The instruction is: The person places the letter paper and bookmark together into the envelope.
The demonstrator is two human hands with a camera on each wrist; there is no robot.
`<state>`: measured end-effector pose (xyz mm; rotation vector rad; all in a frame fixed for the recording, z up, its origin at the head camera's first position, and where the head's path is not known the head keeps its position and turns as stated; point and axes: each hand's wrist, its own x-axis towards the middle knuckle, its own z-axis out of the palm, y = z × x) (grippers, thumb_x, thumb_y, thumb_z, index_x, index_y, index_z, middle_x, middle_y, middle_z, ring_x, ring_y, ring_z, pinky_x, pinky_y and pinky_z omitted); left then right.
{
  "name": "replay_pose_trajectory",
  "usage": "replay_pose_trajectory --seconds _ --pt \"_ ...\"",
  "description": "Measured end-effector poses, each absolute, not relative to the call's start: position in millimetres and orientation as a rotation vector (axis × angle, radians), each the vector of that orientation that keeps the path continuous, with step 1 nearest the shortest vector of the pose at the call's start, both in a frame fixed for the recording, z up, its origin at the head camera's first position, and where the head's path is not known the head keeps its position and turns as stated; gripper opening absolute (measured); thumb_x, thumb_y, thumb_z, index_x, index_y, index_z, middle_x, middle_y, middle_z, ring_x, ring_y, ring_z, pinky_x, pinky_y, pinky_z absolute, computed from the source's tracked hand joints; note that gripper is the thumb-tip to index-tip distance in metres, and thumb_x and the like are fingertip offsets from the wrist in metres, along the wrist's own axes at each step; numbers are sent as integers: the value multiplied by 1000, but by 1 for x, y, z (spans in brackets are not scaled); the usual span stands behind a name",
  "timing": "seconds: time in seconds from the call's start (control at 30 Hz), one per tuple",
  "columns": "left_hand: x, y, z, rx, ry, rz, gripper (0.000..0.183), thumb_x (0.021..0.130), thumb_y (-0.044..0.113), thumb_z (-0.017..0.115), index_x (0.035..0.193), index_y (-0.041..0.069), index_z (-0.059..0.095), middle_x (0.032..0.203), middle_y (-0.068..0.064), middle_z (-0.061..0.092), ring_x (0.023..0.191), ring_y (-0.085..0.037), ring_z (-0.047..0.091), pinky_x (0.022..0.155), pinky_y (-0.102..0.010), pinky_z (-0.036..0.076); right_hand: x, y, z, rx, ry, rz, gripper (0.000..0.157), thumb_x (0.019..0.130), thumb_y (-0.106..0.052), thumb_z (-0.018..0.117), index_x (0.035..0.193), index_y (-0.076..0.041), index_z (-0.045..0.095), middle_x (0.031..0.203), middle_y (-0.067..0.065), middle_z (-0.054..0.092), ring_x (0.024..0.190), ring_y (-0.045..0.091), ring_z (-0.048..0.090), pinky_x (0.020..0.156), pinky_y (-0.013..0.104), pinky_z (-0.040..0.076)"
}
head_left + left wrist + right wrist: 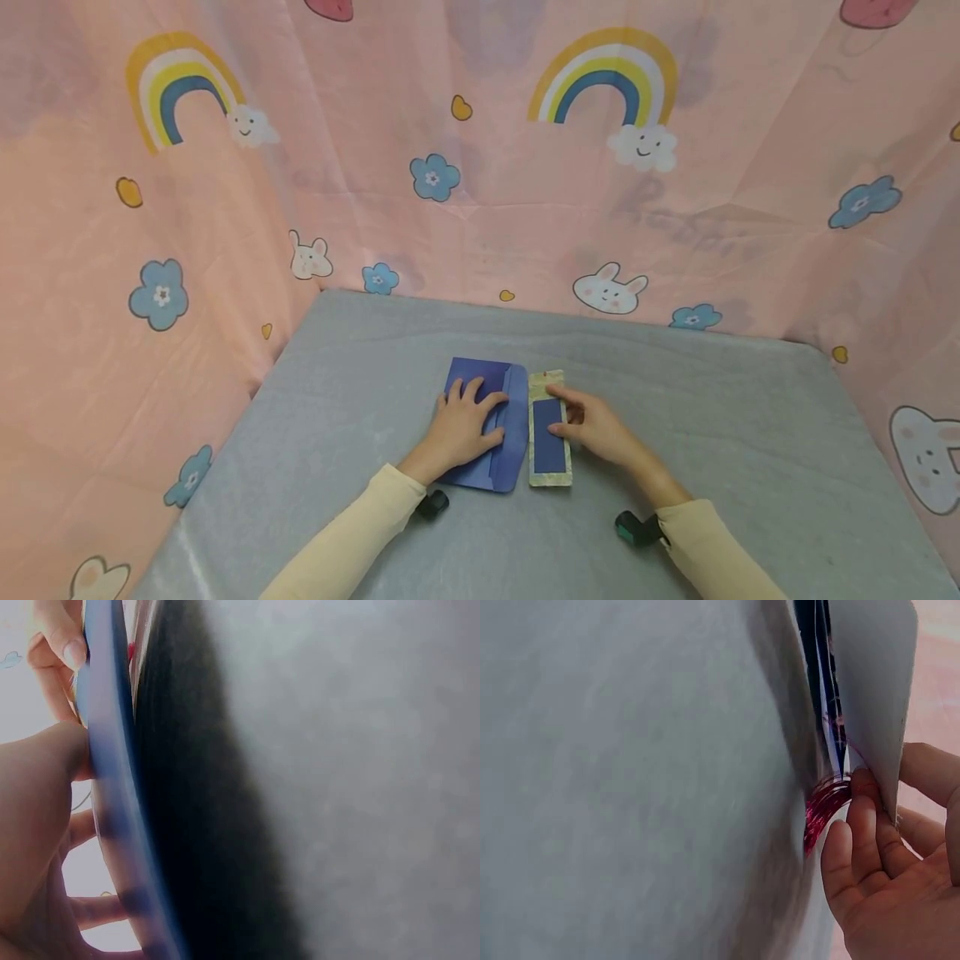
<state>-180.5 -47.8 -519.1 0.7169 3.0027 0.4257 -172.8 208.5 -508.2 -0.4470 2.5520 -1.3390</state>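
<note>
A blue-purple paper envelope [514, 446] lies on the table with its flap side toward the right. My left hand [459, 427] rests on it, fingers spread and fairly straight. Just to its right is a narrow bookmark [550, 442], dark blue in the middle with a gold patterned border. My right hand [600, 427] pinches its right edge between thumb and fingers. In the right wrist view the bookmark's pale back [874, 682] shows above the fingers, and a shiny red tassel [826, 806] hangs by the fingertips. The left wrist view catches the envelope [112, 750] edge-on.
A grey cloth covers the table [720, 417]. Behind it and at the sides hangs a pink curtain [495, 233] printed with rainbows, flowers and rabbits. A dark wrist camera [636, 528] sits at the right cuff, another wrist camera [433, 504] at the left.
</note>
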Motion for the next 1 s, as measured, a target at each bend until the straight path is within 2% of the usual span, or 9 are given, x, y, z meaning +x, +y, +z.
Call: replay_pose_trajectory --seconds 0.67,0.77,0.87,1.0 --pt "-181 -51 -517 713 3005 484 51 92 45 62 141 33 52 151 -17 44 139 -49 39 102 -67 39 -180 183 -509 -471 2541 -1329 62 87 -11 73 143 2 49 108 15 66 74 11 53 61 22 44" --pt "-181 -51 -516 719 3011 492 51 92 45 63 140 32 52 150 -17 45 138 -50 39 101 -67 39 -182 180 -510 -464 2543 -1324 62 87 -11 73 143 2 49 93 10 64 69 10 51 58 22 42" --pt "-181 -51 -517 725 3018 488 51 92 45 62 140 32 52 149 -17 45 137 -50 40 101 -67 39 -184 176 -511 -454 2552 -1319 61 87 -11 73 142 1 51 77 3 56 63 9 47 54 22 39" --pt "-182 -50 -518 724 3021 478 52 92 46 62 141 32 52 149 -17 45 137 -49 40 101 -67 40 -185 170 -511 -440 2556 -1312 60 87 -10 73 142 0 51 69 -1 50 58 8 45 53 22 38"
